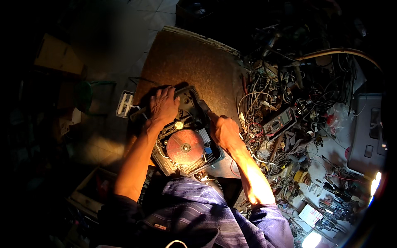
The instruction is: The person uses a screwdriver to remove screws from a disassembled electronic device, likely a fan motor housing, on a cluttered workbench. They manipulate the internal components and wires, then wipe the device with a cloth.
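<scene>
An opened induction cooker casing [213, 158] lies on the brown wooden table, tilted a little. Inside it sit a round reddish coil [186, 146], a silver finned heat sink [204, 136] and circuit parts. My left hand [164, 105] rests on the far left part of the casing, fingers stretched out over its edge. Closed round a handle, my right hand [224, 131] is at the casing's right side. It holds a brush [203, 106], whose dark flat end points at the far right corner of the casing. The bristles are too dark to make out clearly.
A brown wooden tabletop [186, 58] stretches away beyond the casing. To its right lies a heap of tangled wires and parts, with a multimeter [279, 122] on top. A small white-lined box [124, 104] is beside the table's left edge. Further right is a grey plastic case [365, 134].
</scene>
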Demonstrator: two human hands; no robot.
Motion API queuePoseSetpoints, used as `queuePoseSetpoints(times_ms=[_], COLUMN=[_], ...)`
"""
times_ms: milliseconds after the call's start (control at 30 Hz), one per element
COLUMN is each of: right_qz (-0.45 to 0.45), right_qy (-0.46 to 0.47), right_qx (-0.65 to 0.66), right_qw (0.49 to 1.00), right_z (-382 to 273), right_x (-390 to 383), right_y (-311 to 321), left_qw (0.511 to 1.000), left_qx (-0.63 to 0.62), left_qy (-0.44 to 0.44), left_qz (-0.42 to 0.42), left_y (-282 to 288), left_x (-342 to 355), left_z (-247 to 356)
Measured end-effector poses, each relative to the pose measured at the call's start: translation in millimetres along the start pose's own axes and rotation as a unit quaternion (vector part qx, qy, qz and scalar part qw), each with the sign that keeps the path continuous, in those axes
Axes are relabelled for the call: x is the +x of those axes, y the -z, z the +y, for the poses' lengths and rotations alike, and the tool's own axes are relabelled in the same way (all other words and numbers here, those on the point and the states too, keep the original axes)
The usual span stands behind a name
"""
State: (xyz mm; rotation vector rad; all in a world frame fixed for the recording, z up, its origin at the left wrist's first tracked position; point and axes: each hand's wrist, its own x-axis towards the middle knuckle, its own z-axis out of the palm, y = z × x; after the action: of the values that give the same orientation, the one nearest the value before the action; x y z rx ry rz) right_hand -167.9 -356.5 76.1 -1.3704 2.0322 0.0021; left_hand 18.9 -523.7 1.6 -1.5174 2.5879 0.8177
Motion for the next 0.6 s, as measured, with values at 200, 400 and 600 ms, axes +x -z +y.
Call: queuePoseSetpoints(times_ms=[200,400,600], right_qz=[-0.015,0.002,0.023], right_qy=[0.000,0.027,0.066], right_qx=[-0.035,0.001,-0.038], right_qw=[0.999,1.000,0.997], right_z=[-11.7,-35.6,-32.8], right_x=[10.7,43.2,66.6], right_y=[17.1,46.5,43.3], left_qw=[1.000,1.000,1.000], left_qx=[-0.008,-0.004,-0.009], left_qy=[0.010,0.003,0.005], left_qz=[-0.014,-0.004,-0.013], left_y=[5.2,2.4,6.2], left_x=[2.0,-0.8,2.9], left_z=[4.3,-0.3,1.3])
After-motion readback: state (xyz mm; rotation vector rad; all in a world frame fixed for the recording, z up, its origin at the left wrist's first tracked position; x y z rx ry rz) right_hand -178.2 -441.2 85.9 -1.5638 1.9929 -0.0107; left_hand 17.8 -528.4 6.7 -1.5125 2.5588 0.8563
